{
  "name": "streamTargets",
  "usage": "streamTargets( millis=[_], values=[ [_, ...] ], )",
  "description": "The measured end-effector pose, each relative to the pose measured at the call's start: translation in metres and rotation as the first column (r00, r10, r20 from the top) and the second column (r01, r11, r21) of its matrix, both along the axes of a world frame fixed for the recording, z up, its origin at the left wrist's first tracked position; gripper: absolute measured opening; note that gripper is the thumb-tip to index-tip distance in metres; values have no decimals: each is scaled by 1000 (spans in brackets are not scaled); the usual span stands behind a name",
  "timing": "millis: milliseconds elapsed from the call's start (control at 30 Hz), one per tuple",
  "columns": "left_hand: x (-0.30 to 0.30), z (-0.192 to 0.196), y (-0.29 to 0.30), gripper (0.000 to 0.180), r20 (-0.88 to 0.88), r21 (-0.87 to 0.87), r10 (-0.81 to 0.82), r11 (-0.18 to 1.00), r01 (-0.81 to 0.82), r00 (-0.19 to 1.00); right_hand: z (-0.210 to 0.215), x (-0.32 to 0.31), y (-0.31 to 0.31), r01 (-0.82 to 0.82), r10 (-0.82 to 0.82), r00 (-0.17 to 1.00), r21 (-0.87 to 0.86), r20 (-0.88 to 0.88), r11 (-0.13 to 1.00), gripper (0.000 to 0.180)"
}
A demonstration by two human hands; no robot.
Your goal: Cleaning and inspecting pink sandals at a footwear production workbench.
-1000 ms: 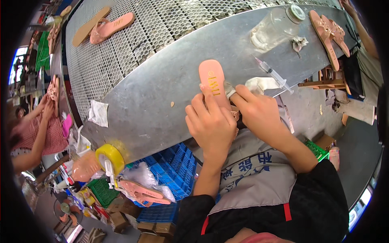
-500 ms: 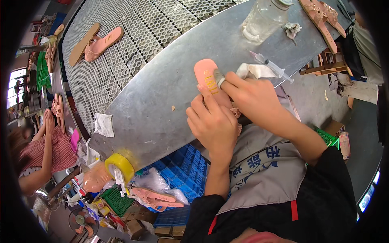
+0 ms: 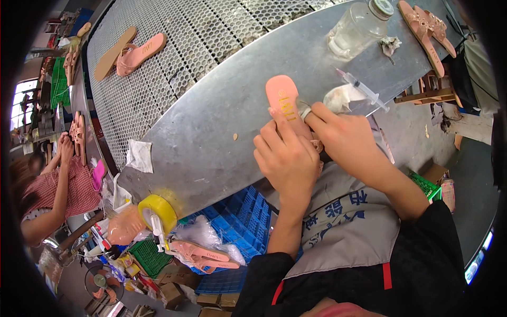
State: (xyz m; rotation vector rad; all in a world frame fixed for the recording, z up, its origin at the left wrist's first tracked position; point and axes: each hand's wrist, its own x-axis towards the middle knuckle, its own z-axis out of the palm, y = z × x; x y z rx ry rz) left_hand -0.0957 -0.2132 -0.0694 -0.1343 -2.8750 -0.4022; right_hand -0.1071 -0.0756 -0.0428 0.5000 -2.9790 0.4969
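A pink slide sandal [image 3: 281,87] with gold lettering on its insole lies over the near edge of the metal table, heel end away from me. My left hand [image 3: 288,156] grips its left side, with the index finger laid on the insole beside the lettering and the others curled. My right hand [image 3: 346,134] pinches a small greyish cloth [image 3: 303,110] against the sandal's right edge. The sandal's braided strap [image 3: 318,145] is partly hidden between my hands. Just beyond my right hand lie a crumpled white cloth [image 3: 340,98] and a syringe [image 3: 363,89] with a pink tip.
A clear jar [image 3: 359,31] stands at the far right, near another pair of sandals [image 3: 422,37]. At the left are a white cloth [image 3: 139,156], a yellow tape roll [image 3: 158,214] and a mesh conveyor [image 3: 195,42] bearing sandals. Blue crates [image 3: 240,219] sit below; a co-worker [image 3: 60,185] is far left.
The whole view has shifted slightly to the right. My right hand with the small cloth has slid a little along the sandal's edge toward the strap; my left hand keeps its grip.
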Motion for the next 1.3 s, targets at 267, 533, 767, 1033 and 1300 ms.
streamTargets(
  millis=[267, 533, 767, 1033, 1300],
  values=[
    [3, -2, 0, 59, -20, -12, 4, 1000, -4, 1000, -6, -5, 2, 0, 0, 1000, -13, 18, 1000, 14],
    [2, 3, -1, 59, -23, 9, -16, 1000, 16, 1000, 0, -13, -2, 29, -29, 999, 18, -35, 999, 11],
    [1, 1, -2, 59, -24, 40, -32, 999, 33, 999, -2, -7, 0, 32, -32, 999, -1, -4, 1000, 13],
    [1, 1, -2, 61, -24, 37, -29, 999, 30, 999, -3, -9, -3, 36, -36, 999, 18, 11, 999, 13],
    [8, -1, 1, 61, -10, 39, 3, 999, -3, 1000, -9, -1, 5, 12, -15, 999, 75, 40, 997, 13]
  ],
)
